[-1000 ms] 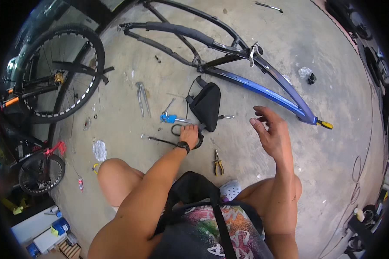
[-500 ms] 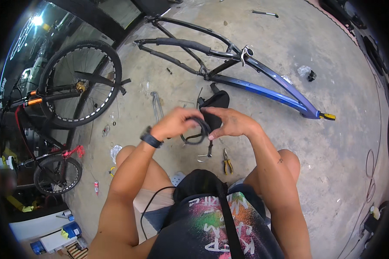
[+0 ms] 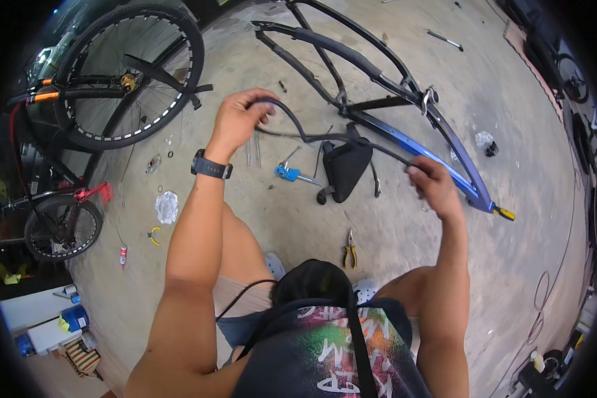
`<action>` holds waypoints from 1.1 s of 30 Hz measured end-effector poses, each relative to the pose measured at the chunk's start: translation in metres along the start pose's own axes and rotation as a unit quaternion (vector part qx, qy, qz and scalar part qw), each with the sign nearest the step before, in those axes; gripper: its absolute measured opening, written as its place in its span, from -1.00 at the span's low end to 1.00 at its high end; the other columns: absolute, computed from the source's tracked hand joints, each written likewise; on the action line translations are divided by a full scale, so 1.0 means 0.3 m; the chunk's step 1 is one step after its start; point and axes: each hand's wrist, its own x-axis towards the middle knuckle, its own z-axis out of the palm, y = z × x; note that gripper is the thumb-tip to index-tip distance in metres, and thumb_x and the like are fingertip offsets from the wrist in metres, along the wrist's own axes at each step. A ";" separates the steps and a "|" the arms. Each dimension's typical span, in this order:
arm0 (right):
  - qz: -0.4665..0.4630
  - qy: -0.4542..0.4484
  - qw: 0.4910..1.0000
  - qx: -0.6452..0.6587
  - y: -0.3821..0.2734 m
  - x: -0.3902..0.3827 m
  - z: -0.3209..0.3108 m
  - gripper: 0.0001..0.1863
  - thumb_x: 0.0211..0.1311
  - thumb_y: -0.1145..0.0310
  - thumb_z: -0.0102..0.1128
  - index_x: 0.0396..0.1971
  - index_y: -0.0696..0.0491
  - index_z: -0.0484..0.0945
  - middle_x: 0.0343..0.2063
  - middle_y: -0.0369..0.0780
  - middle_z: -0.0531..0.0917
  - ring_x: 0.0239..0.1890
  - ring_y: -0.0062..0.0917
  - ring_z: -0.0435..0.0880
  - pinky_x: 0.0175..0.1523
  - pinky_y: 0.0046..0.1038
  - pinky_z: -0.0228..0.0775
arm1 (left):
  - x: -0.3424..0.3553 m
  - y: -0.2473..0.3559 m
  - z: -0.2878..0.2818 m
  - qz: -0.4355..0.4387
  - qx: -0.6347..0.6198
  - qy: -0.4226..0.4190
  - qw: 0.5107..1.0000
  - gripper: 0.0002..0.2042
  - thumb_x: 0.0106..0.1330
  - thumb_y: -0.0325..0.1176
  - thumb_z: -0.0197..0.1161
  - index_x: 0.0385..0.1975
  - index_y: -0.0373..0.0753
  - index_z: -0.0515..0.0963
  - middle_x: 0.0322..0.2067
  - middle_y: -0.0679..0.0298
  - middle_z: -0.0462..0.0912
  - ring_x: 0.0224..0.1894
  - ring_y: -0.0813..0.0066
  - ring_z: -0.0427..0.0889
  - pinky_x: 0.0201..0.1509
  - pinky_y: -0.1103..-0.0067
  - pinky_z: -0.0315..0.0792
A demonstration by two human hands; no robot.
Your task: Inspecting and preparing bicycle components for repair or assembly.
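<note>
My left hand (image 3: 245, 119), with a dark watch on the wrist, grips one end of a black flexible cable (image 3: 294, 117), raised toward the upper middle. My right hand (image 3: 434, 185) pinches the cable's other end at the right, so it runs in a bent line between both hands. Beneath the cable lie a black triangular bag (image 3: 345, 169), a blue-handled metal tool (image 3: 287, 174) and, partly hidden, long metal tools (image 3: 257, 152). Nearer to me are yellow-handled pliers (image 3: 350, 252) and small yellow cutters (image 3: 154, 236).
A black-to-blue bicycle frame (image 3: 398, 142) lies across the floor beyond the bag. A bicycle with a large wheel (image 3: 93, 139) is at the left. A foil scrap (image 3: 167, 207), a small tube (image 3: 123, 256), boxes (image 3: 53, 335) and loose cords (image 3: 544, 292) lie around me.
Both hands have lifted the cable off the floor and moved apart; the coiled loop is now stretched between them. My left hand moved up and left, my right hand to the right.
</note>
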 end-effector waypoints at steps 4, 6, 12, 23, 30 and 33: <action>0.046 -0.020 0.967 0.248 -0.048 -0.053 -0.083 -0.75 0.42 0.22 0.16 -0.28 0.14 0.55 -0.60 -0.33 0.47 -0.65 -0.70 0.28 -0.51 -0.58 0.20 | 0.037 -0.154 -0.139 -0.004 0.110 0.046 0.993 -0.48 0.18 -0.54 0.28 0.21 -0.34 0.49 0.02 0.13 0.66 0.01 0.32 0.62 0.14 0.49 0.47; 0.029 -0.018 0.955 0.296 -0.069 -0.082 -0.046 -0.72 0.41 0.20 0.17 -0.25 0.16 0.56 -0.59 -0.31 0.50 -0.67 -0.70 0.30 -0.53 -0.57 0.21 | 0.025 -0.188 -0.127 0.053 0.302 -0.067 0.949 -0.20 0.02 -0.42 0.41 0.38 -0.31 0.30 0.36 -0.08 0.36 0.45 -0.02 0.25 0.52 0.34 0.12; 0.091 -0.220 0.870 0.432 -0.182 -0.134 0.213 -0.60 0.29 0.13 0.30 -0.15 0.18 0.52 -0.62 -0.30 0.44 -0.70 -0.62 0.30 -0.53 -0.51 0.14 | -0.076 0.031 0.399 0.242 0.012 -0.282 0.928 -0.21 0.02 -0.26 0.56 0.30 -0.27 0.37 0.25 -0.08 0.46 0.23 0.11 0.51 0.27 0.36 0.42; -0.223 0.313 0.619 0.685 -0.116 -0.140 -0.218 -0.80 0.40 0.31 -0.05 -0.34 0.10 0.47 -0.08 -0.09 0.66 0.06 -0.28 0.63 0.18 -0.26 0.42 | -0.110 -0.013 0.543 0.218 0.009 -0.189 0.957 -0.86 0.34 -0.40 0.30 -0.19 -0.30 0.64 -0.37 0.13 0.68 -0.27 0.30 0.68 -0.17 0.48 0.52; -0.092 -0.003 0.989 0.120 -0.056 -0.065 0.164 -0.77 0.40 0.38 0.01 -0.15 0.22 0.55 -0.24 -0.10 0.69 -0.24 -0.42 0.71 -0.05 -0.41 0.55 | -0.135 0.084 0.521 0.354 0.029 -0.190 0.915 -0.85 0.25 -0.39 0.38 -0.23 -0.24 0.67 -0.36 0.15 0.70 -0.37 0.13 0.68 -0.31 0.40 0.54; 0.065 -0.006 0.937 0.343 -0.146 -0.068 0.262 -0.70 0.50 0.17 0.00 -0.25 0.12 0.51 -0.55 -0.22 0.57 -0.70 -0.56 0.42 -0.43 -0.47 0.36 | -0.124 0.104 0.490 0.315 0.016 -0.108 0.943 -0.82 0.24 -0.33 0.41 -0.24 -0.23 0.63 -0.40 0.13 0.70 -0.38 0.15 0.70 -0.33 0.39 0.52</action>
